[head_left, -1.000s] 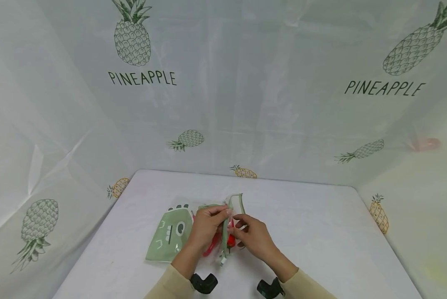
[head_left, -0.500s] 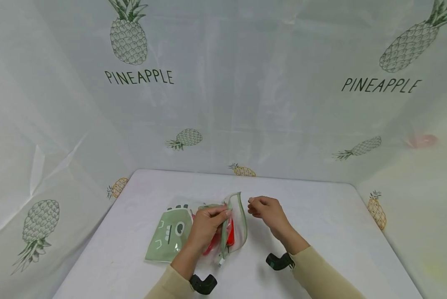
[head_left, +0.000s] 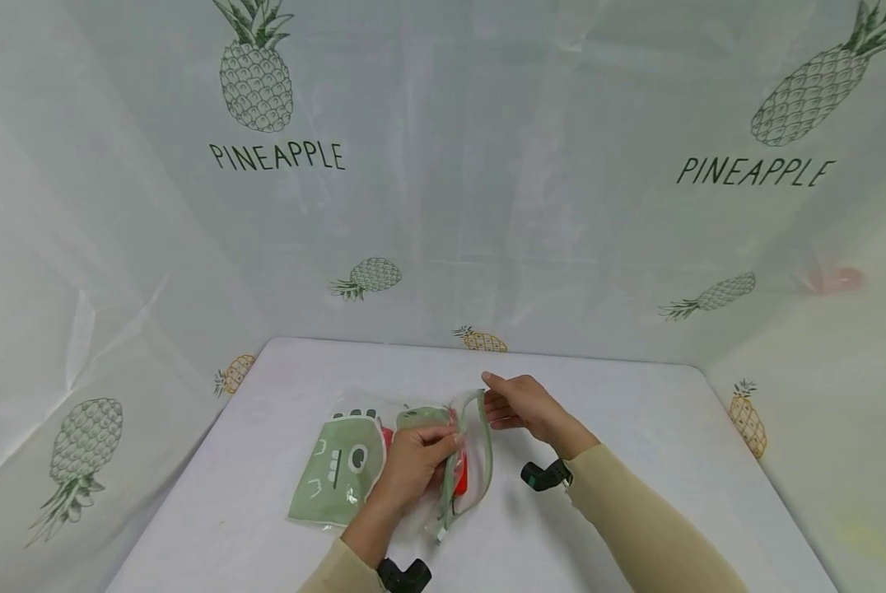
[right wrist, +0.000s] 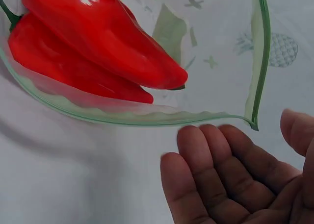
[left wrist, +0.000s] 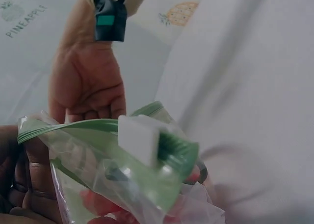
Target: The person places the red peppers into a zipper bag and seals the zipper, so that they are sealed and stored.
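Observation:
A clear zip bag with a green cartoon-face print lies on the table, its mouth facing right and spread apart. Red peppers are inside, close to the mouth. My left hand pinches one side of the bag by its mouth. At the far end of the opposite green rim is my right hand, fingers loosely bent and thumb apart, with nothing in its grasp; whether the fingertips touch the rim I cannot tell. A white slider sits at the near end of the zip.
The white table extends to the right of the bag. Behind it and at the sides hang pale sheets with pineapple prints. A black wrist camera sits on the right wrist.
My right hand has let go of the bag's mouth, moved right and away, then come back beside the far rim with its fingers loosened. The mouth has spread wider. My left hand keeps its pinch.

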A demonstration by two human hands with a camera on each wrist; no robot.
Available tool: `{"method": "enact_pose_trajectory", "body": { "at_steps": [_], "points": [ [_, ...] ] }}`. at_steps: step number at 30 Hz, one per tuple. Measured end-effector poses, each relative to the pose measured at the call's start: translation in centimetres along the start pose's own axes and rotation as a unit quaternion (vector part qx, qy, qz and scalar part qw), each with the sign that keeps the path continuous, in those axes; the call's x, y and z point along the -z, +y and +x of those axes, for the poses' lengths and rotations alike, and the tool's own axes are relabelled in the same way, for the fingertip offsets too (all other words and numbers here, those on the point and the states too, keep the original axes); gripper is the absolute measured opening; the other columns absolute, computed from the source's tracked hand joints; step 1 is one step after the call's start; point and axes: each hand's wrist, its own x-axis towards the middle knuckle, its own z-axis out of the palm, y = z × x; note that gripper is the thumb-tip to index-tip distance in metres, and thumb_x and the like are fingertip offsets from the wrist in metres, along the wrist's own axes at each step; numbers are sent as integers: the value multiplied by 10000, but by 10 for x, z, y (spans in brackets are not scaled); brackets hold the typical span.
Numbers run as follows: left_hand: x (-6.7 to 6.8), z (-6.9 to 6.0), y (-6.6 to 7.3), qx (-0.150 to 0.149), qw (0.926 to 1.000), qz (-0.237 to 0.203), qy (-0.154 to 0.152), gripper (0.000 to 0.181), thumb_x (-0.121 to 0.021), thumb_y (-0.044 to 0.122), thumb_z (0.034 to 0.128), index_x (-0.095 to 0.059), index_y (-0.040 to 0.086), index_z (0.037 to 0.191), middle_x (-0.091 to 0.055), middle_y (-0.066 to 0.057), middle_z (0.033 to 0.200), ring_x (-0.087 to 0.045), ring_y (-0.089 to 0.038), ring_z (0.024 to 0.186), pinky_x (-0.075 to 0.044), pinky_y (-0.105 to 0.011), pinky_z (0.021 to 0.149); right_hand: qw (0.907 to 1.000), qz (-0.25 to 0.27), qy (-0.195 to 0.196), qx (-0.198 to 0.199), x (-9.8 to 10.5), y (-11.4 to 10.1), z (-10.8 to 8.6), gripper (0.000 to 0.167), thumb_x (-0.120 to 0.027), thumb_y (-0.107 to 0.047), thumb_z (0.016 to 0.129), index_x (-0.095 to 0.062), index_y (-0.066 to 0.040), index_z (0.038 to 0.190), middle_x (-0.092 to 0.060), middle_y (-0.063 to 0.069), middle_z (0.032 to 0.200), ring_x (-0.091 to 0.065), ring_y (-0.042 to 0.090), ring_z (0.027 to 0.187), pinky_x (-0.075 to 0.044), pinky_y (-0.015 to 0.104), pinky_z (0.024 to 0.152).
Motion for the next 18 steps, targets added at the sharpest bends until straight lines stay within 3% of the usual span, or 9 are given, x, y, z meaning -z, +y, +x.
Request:
{"method": "enact_pose_trajectory", "body": {
  "at_steps": [9,14,18],
  "points": [
    [-1,-1,-5,26,9997,184,-162,308,-789,206,960,-781,-26,1162,-669,42,824,-533,-75,626,-474,-184,548,9977,-615,-196,-183,3,-8,4,620,-645,-595,997,-727,12,899,-723,110,792,-721,192,679,-663,399,725],
    [0,-3,-7,141,9989,285,-347,311,-797,218,953,-787,-29,1142,-695,50,821,-572,-60,666,-517,-193,584,9966,-675,-342,-338,4,-6,5,450,-781,-435,941,-741,3,842,-726,99,735,-719,176,645,-665,395,715],
    [0,-5,-9,141,9980,297,-537,323,-795,207,954,-775,-58,1137,-696,57,786,-581,-50,640,-537,-212,587,9970,-560,-350,-404,6,-3,6,306,-800,-295,932,-743,-7,843,-721,86,731,-720,157,632,-658,355,672]
  ]
}}
